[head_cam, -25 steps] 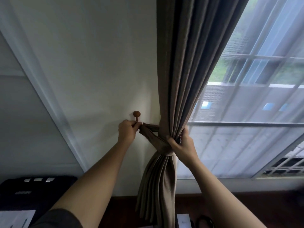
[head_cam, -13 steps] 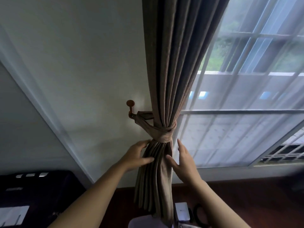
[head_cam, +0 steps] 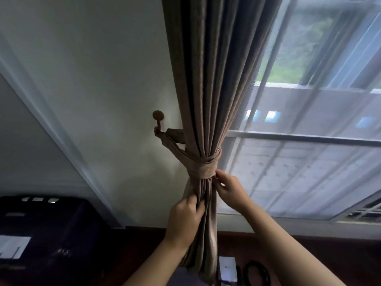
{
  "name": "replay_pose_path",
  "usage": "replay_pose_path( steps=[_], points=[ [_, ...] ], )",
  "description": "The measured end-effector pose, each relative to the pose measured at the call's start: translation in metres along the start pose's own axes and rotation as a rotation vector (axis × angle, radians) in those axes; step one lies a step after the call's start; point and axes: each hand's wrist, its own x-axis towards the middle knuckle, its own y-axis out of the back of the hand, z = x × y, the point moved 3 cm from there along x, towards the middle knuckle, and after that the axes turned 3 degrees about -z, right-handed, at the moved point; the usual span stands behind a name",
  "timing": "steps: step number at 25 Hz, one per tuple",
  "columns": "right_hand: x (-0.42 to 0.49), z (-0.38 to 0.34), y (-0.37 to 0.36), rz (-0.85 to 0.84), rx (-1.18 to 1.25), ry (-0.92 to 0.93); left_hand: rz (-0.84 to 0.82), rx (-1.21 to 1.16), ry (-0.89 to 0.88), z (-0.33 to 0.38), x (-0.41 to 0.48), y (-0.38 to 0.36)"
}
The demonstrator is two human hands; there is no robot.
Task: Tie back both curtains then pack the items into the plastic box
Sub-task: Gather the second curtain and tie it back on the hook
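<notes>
A brown curtain (head_cam: 214,79) hangs beside the window, gathered by a matching tieback band (head_cam: 203,166) whose loop hangs on a round-headed wooden wall hook (head_cam: 158,118). My left hand (head_cam: 184,216) grips the curtain folds below the band. At the band's right lower edge, my right hand (head_cam: 228,187) pinches the fabric with its fingertips.
A sheer white curtain (head_cam: 309,151) covers the window to the right. A black printer-like machine (head_cam: 41,228) stands at lower left. On the dark wooden surface below lie a small white box (head_cam: 226,267) and a black cable coil (head_cam: 256,272).
The tieback loop went onto the hook and my left hand left it. Both hands dropped below the band, then closed in: the left now grips the folds, the right pinches at the band.
</notes>
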Motion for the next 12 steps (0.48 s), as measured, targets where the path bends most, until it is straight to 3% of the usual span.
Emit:
replay_pose_path(
  steps=[6,8,12],
  points=[
    [0.041,0.004,-0.002,-0.004,-0.059,-0.001,0.038,0.106,0.029,-0.008,0.006,-0.011],
    [0.021,0.009,0.000,0.072,-0.013,0.027,0.067,0.045,0.044,-0.024,-0.001,-0.003],
    [-0.007,0.011,-0.011,0.031,0.153,0.069,-0.010,-0.115,0.081,-0.036,0.002,0.012]
  ],
)
